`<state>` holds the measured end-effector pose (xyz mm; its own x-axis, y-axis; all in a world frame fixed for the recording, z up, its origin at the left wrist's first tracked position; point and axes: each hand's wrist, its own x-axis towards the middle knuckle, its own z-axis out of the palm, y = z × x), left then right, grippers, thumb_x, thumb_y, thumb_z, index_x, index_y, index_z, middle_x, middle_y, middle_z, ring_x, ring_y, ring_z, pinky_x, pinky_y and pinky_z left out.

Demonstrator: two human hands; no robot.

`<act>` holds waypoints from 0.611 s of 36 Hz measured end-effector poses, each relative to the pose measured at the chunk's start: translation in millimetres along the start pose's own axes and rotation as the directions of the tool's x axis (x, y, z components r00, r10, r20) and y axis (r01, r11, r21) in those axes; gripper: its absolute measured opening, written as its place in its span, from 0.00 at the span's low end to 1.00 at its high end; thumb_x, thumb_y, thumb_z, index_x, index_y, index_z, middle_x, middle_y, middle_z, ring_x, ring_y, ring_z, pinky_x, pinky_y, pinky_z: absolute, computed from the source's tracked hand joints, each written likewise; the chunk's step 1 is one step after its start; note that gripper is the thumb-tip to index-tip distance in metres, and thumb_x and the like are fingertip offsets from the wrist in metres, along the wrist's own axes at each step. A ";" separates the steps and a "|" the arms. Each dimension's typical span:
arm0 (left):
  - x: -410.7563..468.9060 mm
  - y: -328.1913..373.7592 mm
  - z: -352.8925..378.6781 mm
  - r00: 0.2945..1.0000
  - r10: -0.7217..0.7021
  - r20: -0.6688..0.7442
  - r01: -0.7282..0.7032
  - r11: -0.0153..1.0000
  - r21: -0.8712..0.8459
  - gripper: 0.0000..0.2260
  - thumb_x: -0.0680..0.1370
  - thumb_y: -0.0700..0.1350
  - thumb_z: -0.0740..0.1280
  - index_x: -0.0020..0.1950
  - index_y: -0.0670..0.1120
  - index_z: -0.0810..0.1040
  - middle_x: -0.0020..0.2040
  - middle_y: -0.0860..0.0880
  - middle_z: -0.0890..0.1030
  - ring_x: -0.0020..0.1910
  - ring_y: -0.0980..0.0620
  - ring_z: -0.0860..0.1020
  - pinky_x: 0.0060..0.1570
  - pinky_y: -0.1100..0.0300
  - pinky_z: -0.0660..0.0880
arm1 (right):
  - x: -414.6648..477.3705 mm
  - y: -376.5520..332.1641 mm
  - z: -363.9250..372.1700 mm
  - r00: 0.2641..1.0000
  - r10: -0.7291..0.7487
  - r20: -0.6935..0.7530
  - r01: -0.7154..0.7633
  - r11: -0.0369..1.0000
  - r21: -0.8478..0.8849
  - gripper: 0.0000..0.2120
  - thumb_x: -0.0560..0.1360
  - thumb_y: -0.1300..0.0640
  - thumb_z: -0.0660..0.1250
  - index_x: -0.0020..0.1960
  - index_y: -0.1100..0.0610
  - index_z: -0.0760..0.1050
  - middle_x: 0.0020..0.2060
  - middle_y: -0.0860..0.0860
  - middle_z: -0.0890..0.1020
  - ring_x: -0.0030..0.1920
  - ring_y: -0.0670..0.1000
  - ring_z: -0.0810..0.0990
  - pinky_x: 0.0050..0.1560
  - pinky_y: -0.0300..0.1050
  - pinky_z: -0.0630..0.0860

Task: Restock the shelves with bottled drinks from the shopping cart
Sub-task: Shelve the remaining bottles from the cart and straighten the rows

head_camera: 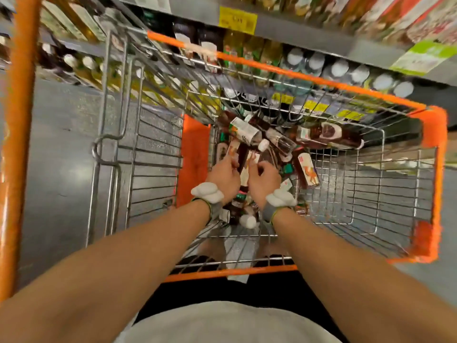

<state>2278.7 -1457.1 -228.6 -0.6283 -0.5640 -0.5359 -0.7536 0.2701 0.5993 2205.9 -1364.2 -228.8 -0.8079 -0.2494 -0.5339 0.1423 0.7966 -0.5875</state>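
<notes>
In the cart (153, 157), the left grip (223, 178) and right grip (263, 180) are curling, any hold unclear through blur, flanking a bottle (246, 174) lying lengthwise toward the shelf (309, 33), both equally near.

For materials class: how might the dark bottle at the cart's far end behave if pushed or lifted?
The bottle lies sideways on a pile, so a nudge would probably roll it. It looks full of dark drink, so likely heavy for its size.
</notes>
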 end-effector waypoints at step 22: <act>2.2 -87.3 79.3 0.906 -0.387 0.170 0.372 0.921 0.114 0.14 0.77 0.35 0.59 0.59 0.46 0.77 0.56 0.43 0.81 0.55 0.41 0.78 0.51 0.55 0.74 | 51.9 85.6 47.0 0.953 0.165 0.256 -0.109 0.970 -0.217 0.14 0.81 0.47 0.62 0.54 0.56 0.79 0.49 0.57 0.84 0.52 0.62 0.80 0.48 0.49 0.74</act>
<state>2327.8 -1420.1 -329.2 -0.3106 -0.4830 -0.8187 -0.9500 0.1277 0.2850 2203.0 -1334.8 -335.4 -0.5997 -0.2474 -0.7610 0.1023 0.9195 -0.3796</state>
